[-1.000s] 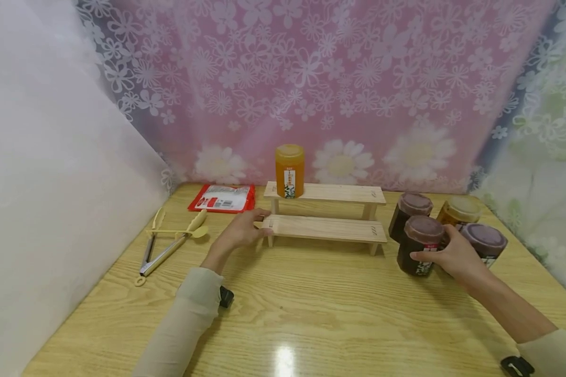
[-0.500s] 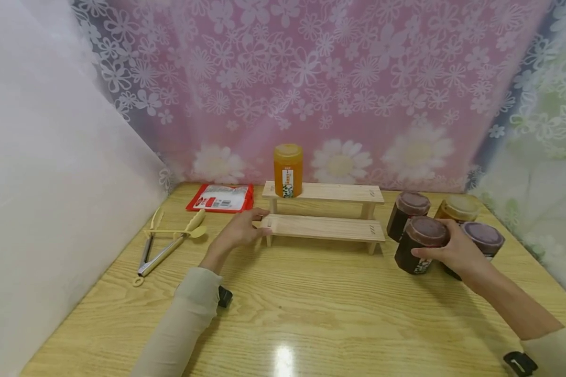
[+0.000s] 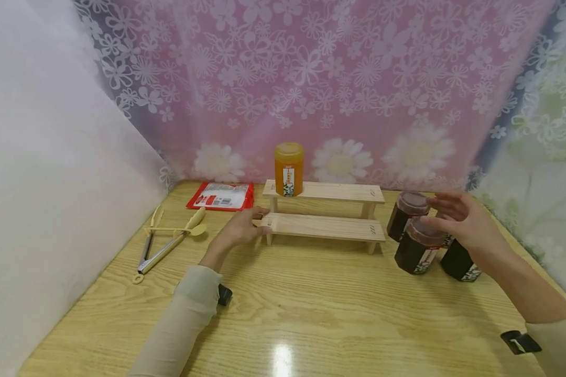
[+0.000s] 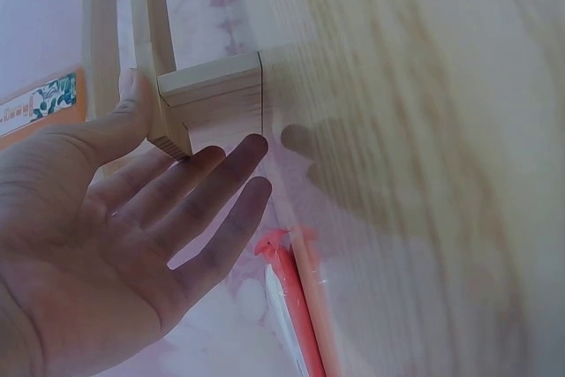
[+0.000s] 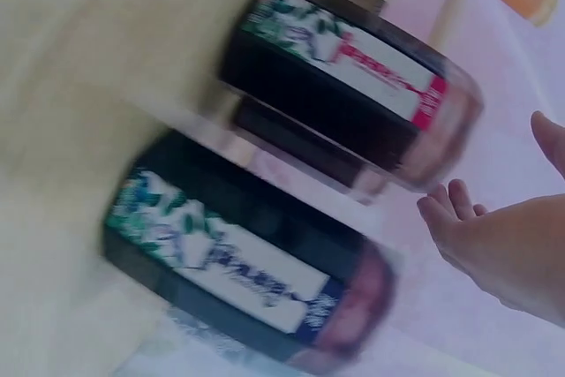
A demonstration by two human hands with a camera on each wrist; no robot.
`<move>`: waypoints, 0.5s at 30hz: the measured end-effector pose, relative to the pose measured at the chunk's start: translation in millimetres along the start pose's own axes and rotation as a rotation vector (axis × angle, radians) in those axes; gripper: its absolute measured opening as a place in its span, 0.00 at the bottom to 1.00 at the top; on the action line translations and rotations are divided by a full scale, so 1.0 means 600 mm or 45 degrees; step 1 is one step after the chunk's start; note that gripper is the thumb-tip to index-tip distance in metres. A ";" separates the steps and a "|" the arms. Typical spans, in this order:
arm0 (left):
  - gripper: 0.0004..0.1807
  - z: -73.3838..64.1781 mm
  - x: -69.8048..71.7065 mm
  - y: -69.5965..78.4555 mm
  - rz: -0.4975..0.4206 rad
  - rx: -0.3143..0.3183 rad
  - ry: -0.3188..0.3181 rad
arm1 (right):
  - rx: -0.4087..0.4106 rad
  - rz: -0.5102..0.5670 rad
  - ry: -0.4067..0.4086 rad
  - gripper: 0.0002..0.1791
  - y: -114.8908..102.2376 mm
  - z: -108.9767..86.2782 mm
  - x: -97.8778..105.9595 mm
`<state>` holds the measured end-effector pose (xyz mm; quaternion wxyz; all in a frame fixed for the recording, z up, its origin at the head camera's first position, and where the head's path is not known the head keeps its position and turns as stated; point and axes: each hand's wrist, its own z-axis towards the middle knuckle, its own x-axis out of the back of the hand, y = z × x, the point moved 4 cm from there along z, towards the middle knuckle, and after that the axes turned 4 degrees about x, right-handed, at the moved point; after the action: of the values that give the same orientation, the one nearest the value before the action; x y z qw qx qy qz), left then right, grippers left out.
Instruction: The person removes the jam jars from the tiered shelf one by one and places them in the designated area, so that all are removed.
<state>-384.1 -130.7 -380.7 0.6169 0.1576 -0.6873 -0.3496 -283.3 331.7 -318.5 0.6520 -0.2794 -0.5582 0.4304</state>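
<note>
Right hand hides amber jar; wrist view motion-blurred.

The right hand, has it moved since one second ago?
Yes. The right hand rose off the front dark jar and shifted back, toward the curtain; the jar stays put.

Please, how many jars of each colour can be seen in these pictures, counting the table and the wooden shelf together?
Orange jar, on the upper shelf: 1
Dark jars, on the table: 3
Total: 4
The right hand hovers over the group and may hide another jar behind it.
</note>
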 end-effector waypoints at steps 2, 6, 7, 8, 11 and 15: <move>0.30 0.001 0.001 0.001 0.003 -0.005 0.001 | 0.041 0.039 0.012 0.31 -0.014 0.004 0.002; 0.31 0.000 0.003 0.002 0.001 -0.005 -0.001 | 0.077 0.067 -0.013 0.30 -0.037 0.016 -0.009; 0.31 -0.001 0.003 0.002 -0.003 -0.003 -0.002 | 0.082 0.076 -0.023 0.30 -0.042 0.019 -0.014; 0.31 -0.001 0.003 0.003 -0.006 -0.002 -0.003 | 0.082 0.094 -0.034 0.30 -0.046 0.023 -0.020; 0.31 -0.002 0.002 0.002 -0.008 0.001 -0.001 | 0.060 0.167 -0.086 0.30 -0.054 0.034 -0.040; 0.30 -0.001 -0.001 0.001 -0.011 0.003 -0.003 | 0.023 0.204 -0.141 0.34 -0.064 0.052 -0.072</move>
<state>-383.3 -130.2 -380.9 0.6145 0.1610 -0.6877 -0.3516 -304.5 272.1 -300.1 0.5862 -0.2928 -0.5654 0.5009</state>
